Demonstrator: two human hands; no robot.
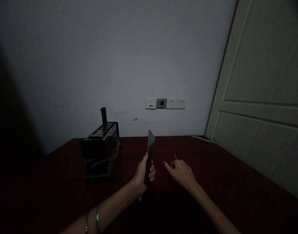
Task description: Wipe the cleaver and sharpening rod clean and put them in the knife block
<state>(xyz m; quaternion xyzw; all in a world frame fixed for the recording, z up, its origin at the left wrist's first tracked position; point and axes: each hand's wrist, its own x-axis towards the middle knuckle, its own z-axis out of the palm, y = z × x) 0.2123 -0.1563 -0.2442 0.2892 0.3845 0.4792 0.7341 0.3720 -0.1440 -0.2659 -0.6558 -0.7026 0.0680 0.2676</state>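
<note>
My left hand (140, 172) is wrapped round the black handle of a cleaver (151, 143). Its broad grey blade points up and away from me, held on edge above the dark red table (163, 208). To the right, my right hand (182, 172) is low over the tabletop, back of the hand up, thumb side toward the cleaver and the other fingers curled under. A small grey tip (175, 156) sticks out just beyond its knuckles; the rest of that thing is hidden. A black knife block (100, 146) stands left of my hands, with one dark handle (103, 115) rising from its top.
Behind the table is a pale wall with a row of sockets (173, 103). A white panelled door (263, 97) borders the right side. A thin strip (202, 139) lies at the back right table edge. Under my left wrist shows a small pale piece (139, 198). The light is dim.
</note>
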